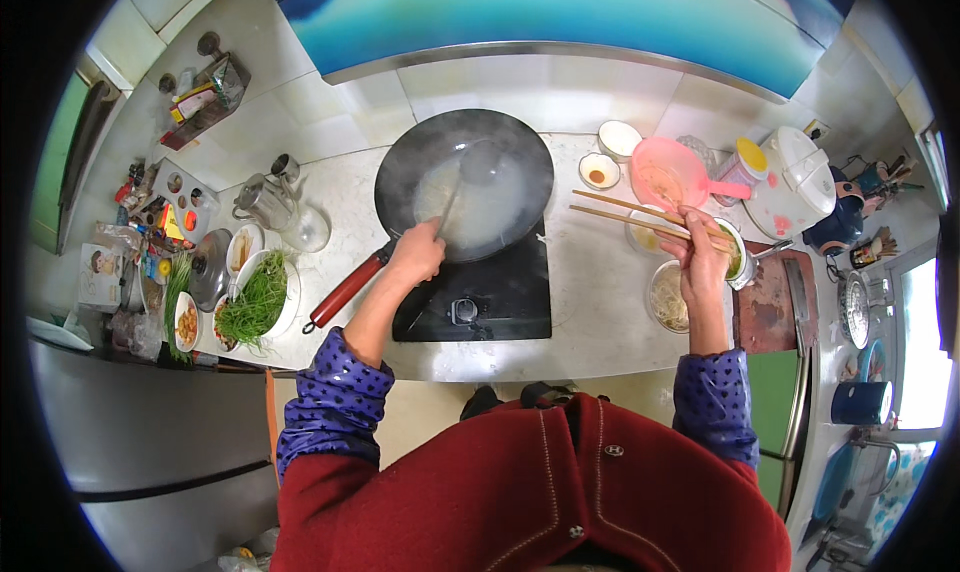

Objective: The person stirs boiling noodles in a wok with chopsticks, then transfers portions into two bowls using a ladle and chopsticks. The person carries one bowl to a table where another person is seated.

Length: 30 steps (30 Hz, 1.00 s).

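My left hand (418,255) is closed around the handle of a metal ladle (450,204), whose bowl is in the dark wok (394,185). Pale, cloudy liquid (491,204) fills the bottom of the wok, and steam blurs it. The wok sits on a black cooktop (480,302), its red-brown handle (349,290) slanting towards me on the left. In my right hand (699,253) is a pair of wooden chopsticks (626,210), pointing left over the counter with tips apart and holding nothing. Beneath that hand, a bowl of pale thin strands (669,298) is partly covered.
A pink strainer (660,170), small bowls (598,171) and a white rice cooker (791,182) stand at right. A cleaver (796,294) lies on the cutting board (761,313). At left are a bowl of chopped greens (259,302), a glass pitcher (304,227) and a pot lid (208,264).
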Each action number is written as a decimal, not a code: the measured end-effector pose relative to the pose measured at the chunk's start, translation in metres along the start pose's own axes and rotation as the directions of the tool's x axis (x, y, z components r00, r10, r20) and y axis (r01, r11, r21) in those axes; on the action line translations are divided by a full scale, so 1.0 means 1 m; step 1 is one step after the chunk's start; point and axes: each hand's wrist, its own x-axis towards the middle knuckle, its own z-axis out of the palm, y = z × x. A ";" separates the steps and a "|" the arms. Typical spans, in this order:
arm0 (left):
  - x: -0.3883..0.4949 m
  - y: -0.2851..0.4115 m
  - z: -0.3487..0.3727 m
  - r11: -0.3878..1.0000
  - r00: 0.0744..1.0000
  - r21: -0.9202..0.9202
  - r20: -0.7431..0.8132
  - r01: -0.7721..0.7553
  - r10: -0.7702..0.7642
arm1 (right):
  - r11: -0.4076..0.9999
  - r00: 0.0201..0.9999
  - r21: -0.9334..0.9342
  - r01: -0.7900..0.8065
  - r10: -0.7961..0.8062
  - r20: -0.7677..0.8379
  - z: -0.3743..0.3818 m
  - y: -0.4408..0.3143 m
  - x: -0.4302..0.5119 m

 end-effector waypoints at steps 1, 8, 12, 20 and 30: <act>-0.002 0.001 0.003 0.981 0.996 0.192 -0.080 -0.030 0.046 | 1.000 1.000 -0.003 0.004 -0.004 0.001 -0.011 -0.004 0.001; -0.030 0.011 0.009 0.947 0.978 -0.252 0.098 0.201 -0.182 | 0.993 1.000 0.117 -0.025 0.024 0.012 -0.076 -0.019 0.010; -0.048 0.013 0.013 0.540 0.946 -0.777 0.266 0.324 -0.184 | 0.985 0.999 0.164 -0.049 0.050 0.003 -0.111 -0.026 0.019; -0.070 0.024 0.004 -0.019 0.900 -0.914 0.403 0.406 -0.167 | 0.969 0.993 0.245 -0.042 0.067 -0.092 -0.174 -0.030 0.018; -0.085 0.073 -0.046 0.148 0.945 -0.936 0.304 0.320 -0.122 | 0.950 0.962 0.285 -0.132 0.192 -0.194 -0.233 0.010 0.002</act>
